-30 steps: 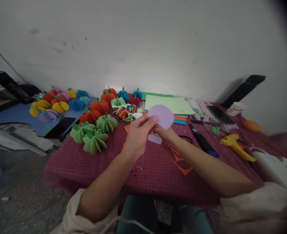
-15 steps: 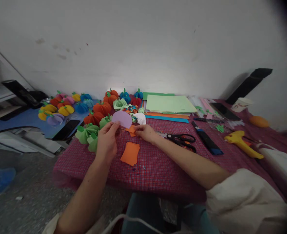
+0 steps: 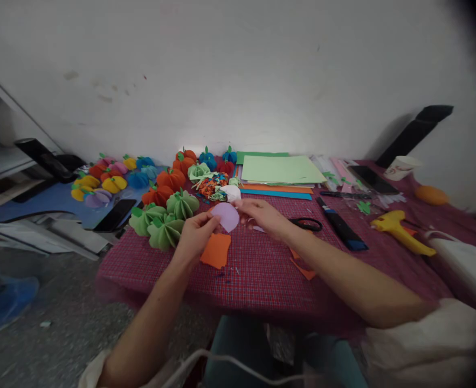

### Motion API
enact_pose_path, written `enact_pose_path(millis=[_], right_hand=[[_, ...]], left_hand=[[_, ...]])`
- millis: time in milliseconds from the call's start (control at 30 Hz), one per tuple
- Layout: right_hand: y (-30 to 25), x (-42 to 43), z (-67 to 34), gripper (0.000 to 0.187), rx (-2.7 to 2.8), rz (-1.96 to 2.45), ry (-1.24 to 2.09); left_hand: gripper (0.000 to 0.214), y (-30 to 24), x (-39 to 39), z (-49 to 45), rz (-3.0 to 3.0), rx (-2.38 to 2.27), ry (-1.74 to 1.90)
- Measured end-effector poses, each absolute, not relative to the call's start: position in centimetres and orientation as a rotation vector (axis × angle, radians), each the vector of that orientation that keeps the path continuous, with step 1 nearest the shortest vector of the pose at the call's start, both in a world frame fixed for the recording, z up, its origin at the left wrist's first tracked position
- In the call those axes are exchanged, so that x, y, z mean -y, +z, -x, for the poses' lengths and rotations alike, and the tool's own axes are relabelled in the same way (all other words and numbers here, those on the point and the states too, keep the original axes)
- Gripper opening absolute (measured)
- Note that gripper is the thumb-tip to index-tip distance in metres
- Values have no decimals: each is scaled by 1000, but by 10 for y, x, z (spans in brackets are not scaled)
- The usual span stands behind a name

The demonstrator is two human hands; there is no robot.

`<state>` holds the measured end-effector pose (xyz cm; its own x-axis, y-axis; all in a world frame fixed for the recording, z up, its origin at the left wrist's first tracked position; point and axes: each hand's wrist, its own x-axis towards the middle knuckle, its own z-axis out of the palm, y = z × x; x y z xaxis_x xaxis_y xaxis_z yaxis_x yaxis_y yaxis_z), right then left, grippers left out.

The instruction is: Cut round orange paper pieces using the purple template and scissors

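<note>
My left hand point(image 3: 197, 231) pinches a purple paper circle point(image 3: 226, 216) by its left edge, above the table. At the circle's right edge, the fingertips of my right hand point(image 3: 262, 216) close on the paper; the thumb is partly hidden. Just below the circle lies a small stack of orange paper squares point(image 3: 215, 251). Black-handled scissors point(image 3: 308, 223) lie mostly behind my right hand and forearm. Left of my left hand sit light green paper pumpkins point(image 3: 165, 231). Behind the circle is a heap of coloured paper scraps point(image 3: 211, 187).
Coloured paper sheets point(image 3: 282, 170) are stacked against the wall. To the right lie a black-and-blue utility knife point(image 3: 343, 225), a yellow glue gun point(image 3: 403, 233), a paper cup point(image 3: 401, 168) and an orange fruit point(image 3: 432, 195). Finished pumpkins point(image 3: 114, 184) and a phone point(image 3: 114, 215) occupy the blue table.
My left hand has brought the purple circle right and down. My right hand has left the orange pieces and moved up to the circle's right edge. Orange scraps now show beside my right forearm.
</note>
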<state>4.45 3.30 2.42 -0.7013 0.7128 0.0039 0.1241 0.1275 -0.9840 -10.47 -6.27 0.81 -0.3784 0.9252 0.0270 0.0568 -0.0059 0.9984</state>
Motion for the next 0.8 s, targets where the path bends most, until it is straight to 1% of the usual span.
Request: enact_pose_path(millis=[67, 133, 167, 233, 333, 400, 433, 567, 700, 800], right_hand=[[21, -24, -56, 30, 1959, 770, 1593], [13, -20, -67, 25, 1972, 781, 1544], [7, -20, -73, 25, 1969, 790, 1523], [-6, -25, -84, 24, 1959, 798, 1483], [-25, -36, -99, 24, 1910, 881, 1442], [-33, -41, -105, 21, 1923, 879, 1359], [-36, -42, -106, 20, 1950, 868, 1296], [-37, -40, -108, 19, 2102, 812, 1059], [-32, -33, -108, 18, 2238, 731, 808], [-29, -31, -110, 17, 2287, 723, 711]], left_hand=[[27, 6, 65, 99, -1191, -1564, 1395], [27, 3, 71, 96, -1353, -1659, 1329], [29, 0, 75, 96, -1435, -1737, 1297], [38, -7, 87, 97, -1597, -2041, 1232], [50, -22, 105, 97, -1800, -2467, 920], [52, -32, 114, 94, -1825, -2614, 708], [53, -36, 117, 92, -1826, -2671, 656], [47, -44, 120, 87, -1857, -2756, 628], [46, -44, 121, 85, -1881, -2792, 672], [41, -43, 121, 84, -1903, -2818, 733]])
